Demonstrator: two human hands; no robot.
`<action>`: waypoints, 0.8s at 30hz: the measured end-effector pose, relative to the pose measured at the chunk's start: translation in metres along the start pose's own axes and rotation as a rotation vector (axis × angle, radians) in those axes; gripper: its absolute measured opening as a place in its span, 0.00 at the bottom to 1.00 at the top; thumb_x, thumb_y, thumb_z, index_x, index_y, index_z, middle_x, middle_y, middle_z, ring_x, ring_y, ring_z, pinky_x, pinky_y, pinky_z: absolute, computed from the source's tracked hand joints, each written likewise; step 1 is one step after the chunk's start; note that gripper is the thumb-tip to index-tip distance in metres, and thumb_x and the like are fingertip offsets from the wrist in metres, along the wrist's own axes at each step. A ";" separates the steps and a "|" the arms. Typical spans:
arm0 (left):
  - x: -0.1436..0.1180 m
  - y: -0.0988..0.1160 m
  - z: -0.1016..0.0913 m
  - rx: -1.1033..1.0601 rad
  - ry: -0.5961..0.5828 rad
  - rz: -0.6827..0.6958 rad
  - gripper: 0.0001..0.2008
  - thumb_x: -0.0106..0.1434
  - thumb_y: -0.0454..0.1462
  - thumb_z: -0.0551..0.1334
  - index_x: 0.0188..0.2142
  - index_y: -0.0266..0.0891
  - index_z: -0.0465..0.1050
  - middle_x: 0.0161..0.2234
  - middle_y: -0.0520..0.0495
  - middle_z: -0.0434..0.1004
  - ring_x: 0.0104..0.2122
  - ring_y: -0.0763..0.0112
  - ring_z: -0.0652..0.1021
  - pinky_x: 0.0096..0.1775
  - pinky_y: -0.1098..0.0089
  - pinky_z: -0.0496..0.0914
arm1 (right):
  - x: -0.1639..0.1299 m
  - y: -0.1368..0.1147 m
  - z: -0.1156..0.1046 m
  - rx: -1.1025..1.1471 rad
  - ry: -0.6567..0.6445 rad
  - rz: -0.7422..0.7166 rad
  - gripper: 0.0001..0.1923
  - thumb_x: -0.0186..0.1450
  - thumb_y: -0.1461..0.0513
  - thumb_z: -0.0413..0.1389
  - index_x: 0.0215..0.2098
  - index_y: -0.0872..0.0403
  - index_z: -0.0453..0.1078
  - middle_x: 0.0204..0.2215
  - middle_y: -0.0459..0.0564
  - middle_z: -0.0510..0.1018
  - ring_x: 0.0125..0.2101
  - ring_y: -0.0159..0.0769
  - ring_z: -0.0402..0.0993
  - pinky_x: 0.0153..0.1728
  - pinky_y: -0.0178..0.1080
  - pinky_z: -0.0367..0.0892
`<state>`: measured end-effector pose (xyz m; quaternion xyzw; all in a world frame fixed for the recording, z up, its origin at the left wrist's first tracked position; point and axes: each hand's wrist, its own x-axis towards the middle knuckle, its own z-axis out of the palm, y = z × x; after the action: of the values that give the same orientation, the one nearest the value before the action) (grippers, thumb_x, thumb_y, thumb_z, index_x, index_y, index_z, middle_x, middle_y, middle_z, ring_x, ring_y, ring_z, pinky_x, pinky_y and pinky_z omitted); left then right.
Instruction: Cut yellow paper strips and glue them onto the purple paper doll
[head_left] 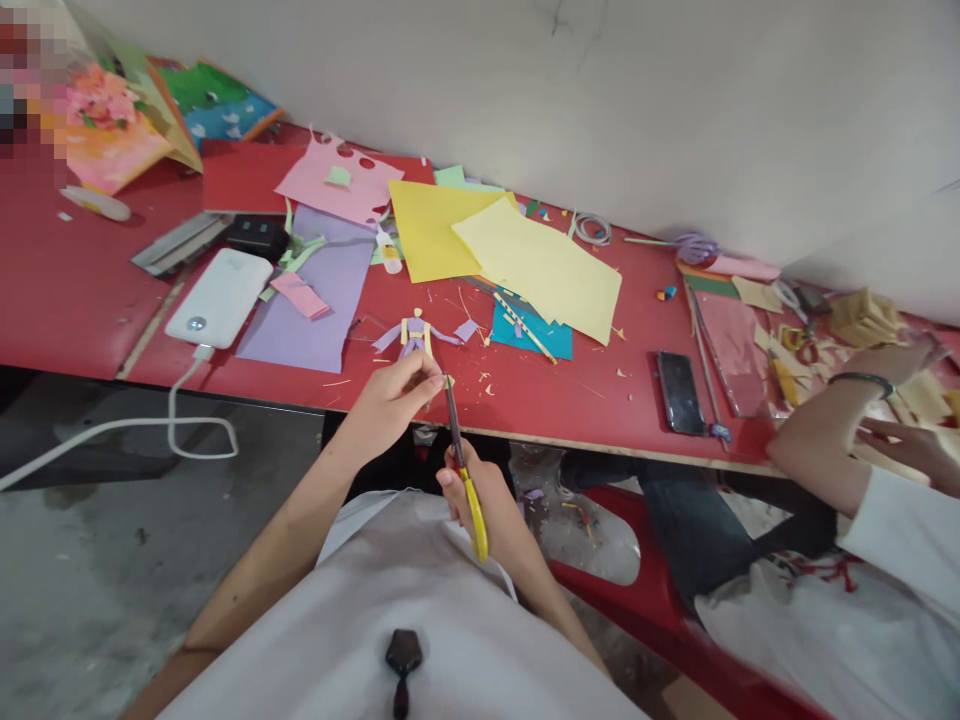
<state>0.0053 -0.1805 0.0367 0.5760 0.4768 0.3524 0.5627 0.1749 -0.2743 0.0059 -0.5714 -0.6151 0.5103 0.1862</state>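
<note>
My right hand (484, 492) is closed around yellow-handled scissors (471, 500), whose dark blades point up and away from me. At the blade tips, my left hand (394, 400) pinches a tiny pale yellow paper piece (448, 382). Just beyond my left fingers, a small purple and cream paper figure (417, 330) lies on the red table (360, 395) with its arms spread. Small paper scraps (486, 385) are scattered to the right of the blades.
Yellow sheets (540, 260), a purple sheet (300, 330) and a striped pencil (525, 328) lie further back. A white power bank (219, 298) with a cable is at left. A phone (679, 392) lies at right, near a co-worker's arm (825, 420).
</note>
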 end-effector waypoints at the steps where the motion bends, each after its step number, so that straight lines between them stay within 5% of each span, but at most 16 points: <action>1: 0.000 0.000 0.000 0.003 0.001 -0.002 0.10 0.66 0.42 0.58 0.31 0.41 0.65 0.25 0.54 0.65 0.27 0.72 0.68 0.33 0.69 0.62 | 0.000 0.000 0.000 -0.007 0.003 -0.002 0.21 0.69 0.43 0.43 0.39 0.52 0.59 0.18 0.40 0.65 0.18 0.30 0.65 0.21 0.31 0.61; 24: 0.000 0.001 0.004 -0.028 0.022 -0.011 0.10 0.66 0.41 0.58 0.30 0.40 0.64 0.24 0.55 0.64 0.26 0.73 0.67 0.31 0.69 0.61 | 0.003 0.005 0.002 -0.002 0.016 -0.001 0.24 0.67 0.40 0.43 0.38 0.51 0.57 0.18 0.40 0.65 0.16 0.31 0.64 0.19 0.31 0.60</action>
<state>0.0095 -0.1818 0.0374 0.5614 0.4815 0.3622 0.5672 0.1749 -0.2732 0.0002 -0.5755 -0.6142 0.5051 0.1910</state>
